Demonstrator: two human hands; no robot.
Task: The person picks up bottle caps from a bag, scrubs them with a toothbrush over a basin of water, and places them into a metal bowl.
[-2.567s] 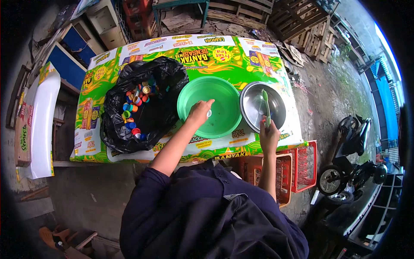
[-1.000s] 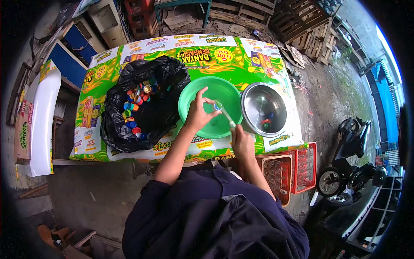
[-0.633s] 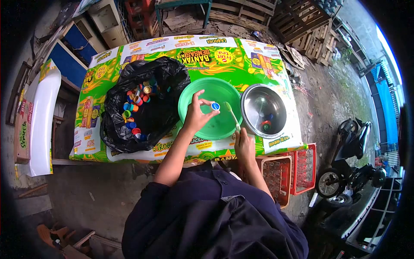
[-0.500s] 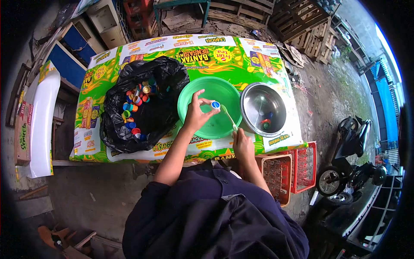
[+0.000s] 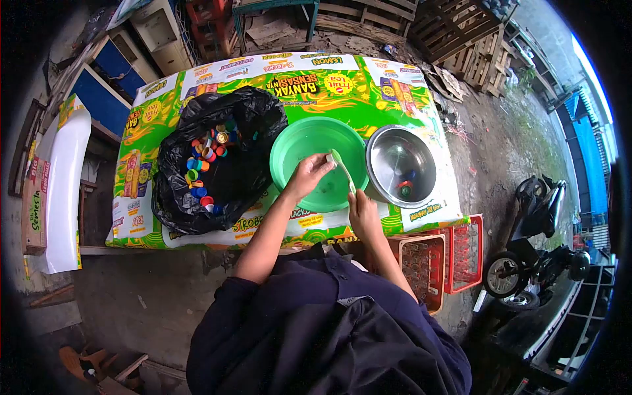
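Over the green basin, my left hand pinches a small bottle cap, its pale side showing. My right hand grips a toothbrush by the handle. The green bristle end is against the cap, or very near it. Water appears to lie in the basin. To the left, an open black plastic bag contains many bottle caps in several colours. On the right stands a steel bowl with a few caps at its bottom.
A printed green and white cover lies over the table. Red crates with glass bottles stand by its front right. A motorcycle is farther right. Wooden pallets are stacked behind, and blue-panelled furniture stands at the left.
My left hand has turned the cap so its blue top no longer shows. The toothbrush head has moved left and up onto or beside the cap, my right hand shifting slightly with it.
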